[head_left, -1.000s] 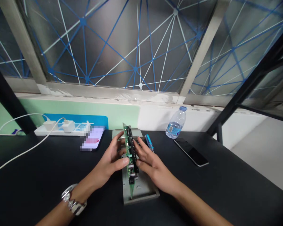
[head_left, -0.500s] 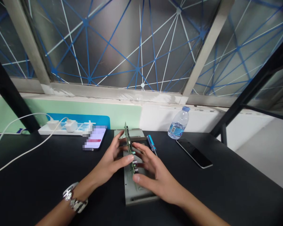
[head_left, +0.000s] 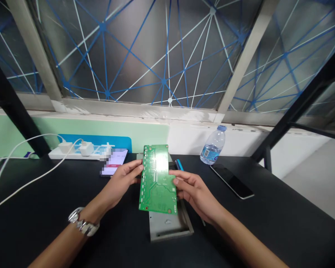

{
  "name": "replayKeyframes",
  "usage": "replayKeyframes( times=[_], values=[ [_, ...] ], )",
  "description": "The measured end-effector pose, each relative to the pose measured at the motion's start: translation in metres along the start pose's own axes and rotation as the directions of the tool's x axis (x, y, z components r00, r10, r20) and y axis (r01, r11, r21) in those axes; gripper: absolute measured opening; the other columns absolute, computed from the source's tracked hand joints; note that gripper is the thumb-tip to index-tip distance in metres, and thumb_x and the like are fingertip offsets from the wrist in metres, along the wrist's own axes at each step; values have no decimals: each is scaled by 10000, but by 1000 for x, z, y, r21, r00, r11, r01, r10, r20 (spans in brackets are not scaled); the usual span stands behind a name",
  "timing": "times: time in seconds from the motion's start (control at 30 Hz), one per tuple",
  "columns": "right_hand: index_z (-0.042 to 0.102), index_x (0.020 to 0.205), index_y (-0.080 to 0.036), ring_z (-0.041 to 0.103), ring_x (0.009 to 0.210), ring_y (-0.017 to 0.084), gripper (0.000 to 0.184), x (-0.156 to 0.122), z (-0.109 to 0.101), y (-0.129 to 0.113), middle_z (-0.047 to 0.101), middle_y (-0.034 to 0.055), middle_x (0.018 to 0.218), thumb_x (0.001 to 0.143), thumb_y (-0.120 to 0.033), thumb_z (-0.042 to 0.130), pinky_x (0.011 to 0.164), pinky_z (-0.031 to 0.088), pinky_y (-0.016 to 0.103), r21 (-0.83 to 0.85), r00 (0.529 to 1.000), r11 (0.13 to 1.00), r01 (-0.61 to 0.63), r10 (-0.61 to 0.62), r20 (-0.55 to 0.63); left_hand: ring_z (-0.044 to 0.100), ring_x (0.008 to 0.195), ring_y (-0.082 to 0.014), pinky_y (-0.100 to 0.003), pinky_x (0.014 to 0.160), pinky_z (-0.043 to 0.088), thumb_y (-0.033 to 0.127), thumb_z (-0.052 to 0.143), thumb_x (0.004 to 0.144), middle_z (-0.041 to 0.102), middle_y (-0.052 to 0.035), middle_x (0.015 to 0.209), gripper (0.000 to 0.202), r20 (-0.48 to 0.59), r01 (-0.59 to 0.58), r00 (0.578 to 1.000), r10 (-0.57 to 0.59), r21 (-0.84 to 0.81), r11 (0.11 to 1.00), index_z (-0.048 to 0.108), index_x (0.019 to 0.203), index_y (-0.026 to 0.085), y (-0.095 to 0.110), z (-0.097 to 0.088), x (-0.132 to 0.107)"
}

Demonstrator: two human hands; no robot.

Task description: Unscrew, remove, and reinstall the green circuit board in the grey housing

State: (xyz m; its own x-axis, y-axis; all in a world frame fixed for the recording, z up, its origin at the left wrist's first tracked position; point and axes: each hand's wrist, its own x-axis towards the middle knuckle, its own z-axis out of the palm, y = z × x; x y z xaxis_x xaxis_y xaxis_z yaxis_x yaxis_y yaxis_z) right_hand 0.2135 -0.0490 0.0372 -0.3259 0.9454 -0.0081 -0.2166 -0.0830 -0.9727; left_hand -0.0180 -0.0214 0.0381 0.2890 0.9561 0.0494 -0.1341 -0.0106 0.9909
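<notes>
The left hand point(head_left: 122, 179) gripped the left edge of the green circuit board point(head_left: 157, 180), fingertips curled round it. The right hand point(head_left: 194, 191) pinched the right edge between thumb and fingers. The board was held up above the counter point(head_left: 270, 230), its flat solder side facing the camera and its lower edge hanging over the grey metal tray point(head_left: 170, 227). The tray lay on the counter between the forearms.

Behind the board's right edge lay a blue-handled screwdriver point(head_left: 179, 164). A water bottle point(head_left: 213, 146) stood farther right near the back wall. A dark phone point(head_left: 231, 181) lay flat, well apart from the right hand and short of the counter's slanting right edge. Bare black counter lay right of the right forearm. To the left, white cables point(head_left: 22, 175) crossed the surface towards a power strip point(head_left: 78, 152) at the back edge. A lit phone point(head_left: 114, 162) lay just beyond the left hand, its screen blurred.

The bottle's blue label and the board's markings were too small to read.
</notes>
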Motion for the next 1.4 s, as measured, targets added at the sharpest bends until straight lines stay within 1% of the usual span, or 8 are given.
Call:
replayKeyframes(
  times=[0.2,0.4,0.67,0.83,0.97,1.17,1.27,1.4],
  values=[
    [717,1048,-224,590,700,140,282,1,2,0,672,26,836,803,-361,735,639,458,272,65,1000,998,-8,9,-25,574,815,-158,-288,757,449,382,609,905,656,-35,994,300,4,-43,999,44,-52,998,640,1170,246,-1,2,-1],
    [690,1031,-220,586,744,160,271,-1,5,-2,665,34,869,816,-383,715,724,459,304,82,999,996,30,-29,-19,513,594,-132,-261,603,422,492,536,923,552,5,654,361,20,-29,999,30,-46,998,634,798,168,-13,4,1],
    [630,1024,-262,489,694,133,197,2,-1,3,568,-5,846,871,-383,661,690,419,266,-81,975,978,192,-199,-101,420,270,-137,-230,289,336,863,302,759,490,23,392,778,53,297,951,-304,113,948,609,856,154,-19,-5,10],
    [614,967,-251,506,777,158,96,-2,1,0,547,5,846,901,-320,628,728,419,274,-295,920,890,346,-384,-80,674,503,-248,-308,419,513,808,348,803,695,-128,604,763,109,345,929,-353,87,935,633,963,119,1,6,-3],
    [642,924,-243,534,1100,237,71,-7,4,-6,619,61,1018,920,-220,575,1006,388,420,-455,847,733,506,-522,102,697,635,-237,-325,532,556,665,520,838,724,-143,811,623,214,306,924,-319,91,948,639,1100,113,9,12,-13],
    [703,844,-261,109,1469,316,215,-16,3,-9,347,-11,1519,849,-85,579,1164,92,593,-745,778,411,525,-586,226,646,701,-149,-195,522,450,410,702,830,703,-61,921,671,198,226,948,-251,138,964,412,1415,255,-3,5,-10],
    [681,1080,-317,92,1484,293,343,-17,6,-5,232,-23,1576,881,-84,527,1170,173,566,-700,776,453,552,-587,232,661,785,-173,-214,560,471,388,695,841,695,-106,1073,668,216,201,950,-224,124,972,399,1422,243,-8,4,-7],
    [309,1462,-340,180,1466,280,657,-16,11,4,158,56,1589,884,-115,528,1149,289,516,-563,766,586,583,-628,139,668,942,-232,-290,670,524,387,665,867,644,-123,1219,585,238,142,958,-161,94,985,422,1384,259,-9,8,-7]
  ],
)
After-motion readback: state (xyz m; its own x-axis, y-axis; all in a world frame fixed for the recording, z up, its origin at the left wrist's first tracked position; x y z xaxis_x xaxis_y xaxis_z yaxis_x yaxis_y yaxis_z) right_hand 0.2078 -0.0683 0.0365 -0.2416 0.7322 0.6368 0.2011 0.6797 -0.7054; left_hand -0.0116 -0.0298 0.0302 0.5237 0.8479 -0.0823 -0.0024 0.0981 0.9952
